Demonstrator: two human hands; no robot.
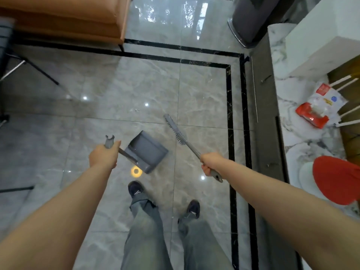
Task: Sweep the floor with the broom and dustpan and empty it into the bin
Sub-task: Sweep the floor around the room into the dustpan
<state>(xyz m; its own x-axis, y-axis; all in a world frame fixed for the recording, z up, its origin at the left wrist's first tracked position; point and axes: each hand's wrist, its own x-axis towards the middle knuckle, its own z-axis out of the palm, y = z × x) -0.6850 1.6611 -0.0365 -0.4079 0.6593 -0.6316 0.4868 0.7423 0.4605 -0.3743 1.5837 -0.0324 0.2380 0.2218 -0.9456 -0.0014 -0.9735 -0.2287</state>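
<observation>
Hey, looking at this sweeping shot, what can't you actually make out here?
Head view only:
- Dustpan: too small and blurred to tell whether it holds dirt.
- Bin: its top is cut off by the upper edge.
- Broom: motion blur hides whether the bristles touch the floor.
- Handle parts covered by the left hand and right hand.

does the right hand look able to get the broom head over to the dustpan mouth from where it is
Probably yes. The right hand grips the broom by its handle, and the bristle head sits just right of the dustpan, which the left hand holds. Only bare floor shows between them.
</observation>
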